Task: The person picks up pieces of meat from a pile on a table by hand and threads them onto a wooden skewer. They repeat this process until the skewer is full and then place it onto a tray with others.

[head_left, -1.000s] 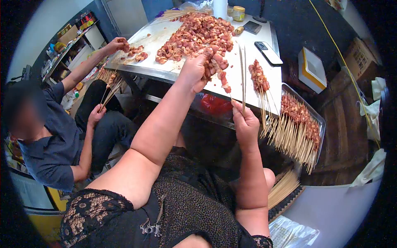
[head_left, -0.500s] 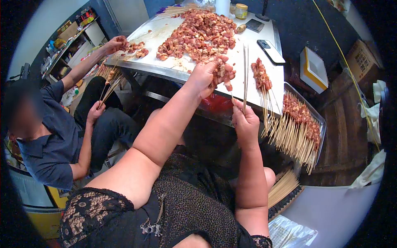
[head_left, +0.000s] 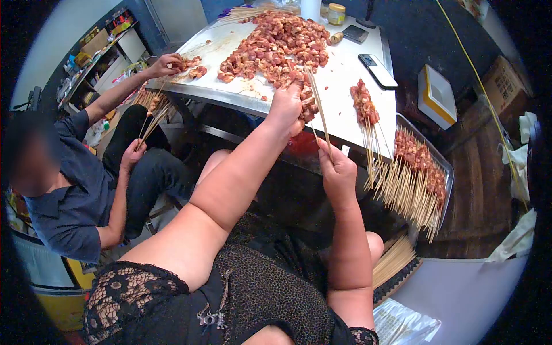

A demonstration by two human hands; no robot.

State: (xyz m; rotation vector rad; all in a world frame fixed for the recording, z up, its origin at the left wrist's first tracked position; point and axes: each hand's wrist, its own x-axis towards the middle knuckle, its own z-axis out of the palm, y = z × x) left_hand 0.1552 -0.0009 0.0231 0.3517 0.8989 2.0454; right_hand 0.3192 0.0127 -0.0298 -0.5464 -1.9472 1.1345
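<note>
My left hand (head_left: 286,108) is closed around a clump of raw meat pieces (head_left: 309,106) at the table's front edge. Lower and to its right, my right hand (head_left: 338,175) grips thin wooden skewers (head_left: 323,112) that point up. One skewer's tip reaches into the meat by my left fingers; how far it goes in is hidden. Behind my left hand spreads a big pile of cut raw meat (head_left: 276,49) on the white table (head_left: 351,66). Finished meat skewers (head_left: 363,103) lie at the table's right corner, sticks toward me.
A metal tray (head_left: 445,167) of many loaded skewers stands to the right. Bare sticks (head_left: 397,259) sit in a box below it. A phone (head_left: 376,70), a jar (head_left: 336,14) and a white-yellow bin (head_left: 435,95) are beyond. At left, a co-worker (head_left: 69,190) holds skewers and handles meat.
My left hand has turned and shifted slightly right and down with the meat. The skewers in my right hand have tilted left toward it. The co-worker's raised hand has moved slightly right.
</note>
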